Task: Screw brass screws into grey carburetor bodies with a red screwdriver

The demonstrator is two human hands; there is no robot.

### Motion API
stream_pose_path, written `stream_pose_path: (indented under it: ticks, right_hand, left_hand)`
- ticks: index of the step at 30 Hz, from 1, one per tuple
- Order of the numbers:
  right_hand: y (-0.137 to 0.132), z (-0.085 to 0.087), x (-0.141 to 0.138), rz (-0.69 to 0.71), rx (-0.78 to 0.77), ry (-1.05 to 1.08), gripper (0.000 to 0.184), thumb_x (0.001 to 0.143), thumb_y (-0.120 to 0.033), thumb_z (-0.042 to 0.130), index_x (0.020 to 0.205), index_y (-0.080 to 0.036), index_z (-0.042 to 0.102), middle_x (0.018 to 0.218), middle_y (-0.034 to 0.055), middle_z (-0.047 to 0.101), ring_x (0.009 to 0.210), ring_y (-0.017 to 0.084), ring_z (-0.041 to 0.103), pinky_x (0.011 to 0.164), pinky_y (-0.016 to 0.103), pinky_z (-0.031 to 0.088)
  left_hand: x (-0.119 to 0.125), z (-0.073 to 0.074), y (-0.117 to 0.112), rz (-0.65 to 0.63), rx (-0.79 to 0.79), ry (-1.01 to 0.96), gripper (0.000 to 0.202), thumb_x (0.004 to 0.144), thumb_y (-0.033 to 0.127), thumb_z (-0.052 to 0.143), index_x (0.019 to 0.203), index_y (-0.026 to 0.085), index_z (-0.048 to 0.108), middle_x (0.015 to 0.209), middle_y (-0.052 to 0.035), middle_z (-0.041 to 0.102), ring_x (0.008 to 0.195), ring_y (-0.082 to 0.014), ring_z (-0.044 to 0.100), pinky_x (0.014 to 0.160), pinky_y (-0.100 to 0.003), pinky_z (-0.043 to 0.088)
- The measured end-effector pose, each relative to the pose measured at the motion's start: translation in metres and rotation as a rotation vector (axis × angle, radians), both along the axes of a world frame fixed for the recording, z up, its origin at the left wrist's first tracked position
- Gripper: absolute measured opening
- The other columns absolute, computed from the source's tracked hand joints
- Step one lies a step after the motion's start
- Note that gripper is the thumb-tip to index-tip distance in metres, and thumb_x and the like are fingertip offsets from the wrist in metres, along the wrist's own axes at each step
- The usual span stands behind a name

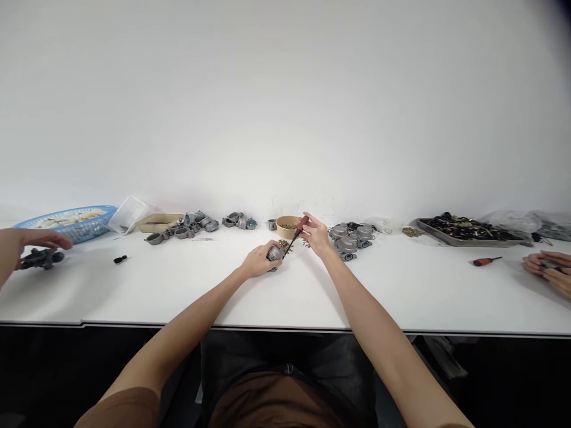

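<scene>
My left hand [257,260] grips a rounded grey metal housing [275,253] against the white table [285,303]. In my right hand [316,234] is a screwdriver [302,224] with a red handle, tilted so that its dark shaft runs down to the edge of the housing. Whether the tip sits in a screw is too small to tell. Just behind the housing lies a small pile of brass-coloured screws [284,244]. A round yellowish tub [285,227] with more small brass-coloured pieces stands behind my hands.
Several assembled grey housings [347,241] are grouped to the right, loose grey metal parts [187,226] to the left. A dark tray [464,241] of black parts, a red screwdriver [484,261] and a blue basket [91,229] lie farther out. Other people's hands [551,270] work at both sides.
</scene>
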State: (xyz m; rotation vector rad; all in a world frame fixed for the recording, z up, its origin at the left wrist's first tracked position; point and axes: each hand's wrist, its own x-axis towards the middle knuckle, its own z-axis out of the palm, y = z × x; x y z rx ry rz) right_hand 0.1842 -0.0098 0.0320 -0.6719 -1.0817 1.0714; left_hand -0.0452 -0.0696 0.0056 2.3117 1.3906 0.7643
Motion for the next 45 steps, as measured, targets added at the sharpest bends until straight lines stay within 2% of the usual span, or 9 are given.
stream_pose_path:
  ticks: [5,10,15,19,24,29,33,38,45]
  right_hand:
    - [-0.0011,0.0010,0.0029,-0.092,-0.027,-0.069,0.060,0.059,-0.035,0.087,0.115,-0.021,0.069,0.086,0.0003,0.068,0.082,0.020,0.069,0.074,0.034,0.059]
    - [-0.0038,0.0028,0.0029,0.093,-0.022,0.008,0.064,0.059,-0.034,0.087,0.119,-0.024,0.066,0.091,0.0007,0.069,0.095,0.022,0.070,0.079,0.036,0.060]
    - [-0.0075,0.0063,0.0041,-0.049,0.006,-0.104,0.057,0.061,-0.039,0.087,0.113,-0.024,0.069,0.088,-0.0001,0.067,0.086,0.020,0.069,0.072,0.033,0.060]
    - [-0.0083,0.0063,0.0059,0.120,0.026,-0.074,0.062,0.063,-0.037,0.086,0.120,-0.025,0.066,0.093,0.0013,0.069,0.093,0.022,0.070,0.079,0.037,0.060]
    - [-0.0071,0.0050,0.0054,-0.084,0.022,-0.190,0.054,0.060,-0.042,0.087,0.106,-0.022,0.070,0.084,-0.0016,0.062,0.076,0.017,0.065,0.065,0.031,0.059]
    - [-0.0089,0.0057,0.0034,0.106,0.030,-0.130,0.063,0.062,-0.038,0.086,0.120,-0.023,0.064,0.095,0.0025,0.068,0.086,0.022,0.070,0.075,0.038,0.061]
    - [-0.0083,0.0037,0.0037,-0.107,0.010,-0.275,0.067,0.062,-0.041,0.087,0.122,-0.022,0.065,0.088,0.0018,0.065,0.075,0.019,0.067,0.063,0.035,0.061]
    - [-0.0079,0.0024,0.0063,0.125,0.032,-0.150,0.058,0.065,-0.039,0.084,0.117,-0.024,0.063,0.099,0.0040,0.068,0.091,0.023,0.071,0.075,0.039,0.062]
    - [-0.0098,0.0053,0.0046,-0.048,0.105,-0.268,0.055,0.068,-0.043,0.081,0.117,-0.025,0.066,0.091,0.0018,0.066,0.080,0.020,0.068,0.066,0.035,0.062]
  left_hand:
    - [-0.0016,0.0017,-0.0006,-0.007,-0.010,-0.003,0.047,0.082,0.049,0.064,0.125,0.034,0.053,0.113,0.0001,0.069,0.104,-0.0268,0.063,0.089,-0.036,0.049]
    - [-0.0029,0.0005,0.0013,-0.018,-0.017,-0.013,0.047,0.082,0.049,0.064,0.125,0.034,0.053,0.112,0.0006,0.069,0.103,-0.0267,0.064,0.089,-0.037,0.049]
    - [-0.0038,-0.0004,0.0032,-0.025,-0.022,-0.018,0.049,0.081,0.048,0.066,0.127,0.033,0.053,0.112,0.0002,0.069,0.102,-0.0265,0.063,0.091,-0.038,0.049]
    - [-0.0040,-0.0001,0.0029,-0.035,-0.019,-0.029,0.049,0.081,0.048,0.065,0.126,0.034,0.053,0.113,0.0006,0.069,0.103,-0.0261,0.063,0.090,-0.037,0.049]
    - [-0.0046,-0.0011,0.0038,-0.049,-0.010,-0.033,0.048,0.081,0.047,0.066,0.126,0.033,0.053,0.114,0.0009,0.069,0.103,-0.0261,0.063,0.090,-0.037,0.049]
    - [-0.0048,-0.0011,0.0043,-0.035,-0.022,-0.029,0.049,0.081,0.048,0.066,0.126,0.033,0.053,0.114,0.0006,0.069,0.104,-0.0267,0.063,0.090,-0.038,0.048]
    - [-0.0049,-0.0016,0.0051,-0.044,-0.027,-0.032,0.049,0.081,0.048,0.066,0.126,0.034,0.053,0.115,0.0004,0.069,0.104,-0.0267,0.063,0.090,-0.038,0.048]
    - [-0.0050,-0.0032,0.0064,-0.041,-0.021,-0.036,0.049,0.081,0.048,0.066,0.126,0.034,0.053,0.111,0.0006,0.069,0.101,-0.0261,0.063,0.091,-0.038,0.049]
    - [-0.0046,-0.0026,0.0062,-0.048,-0.021,-0.029,0.049,0.080,0.048,0.066,0.126,0.034,0.053,0.113,0.0004,0.069,0.102,-0.0258,0.063,0.091,-0.038,0.049]
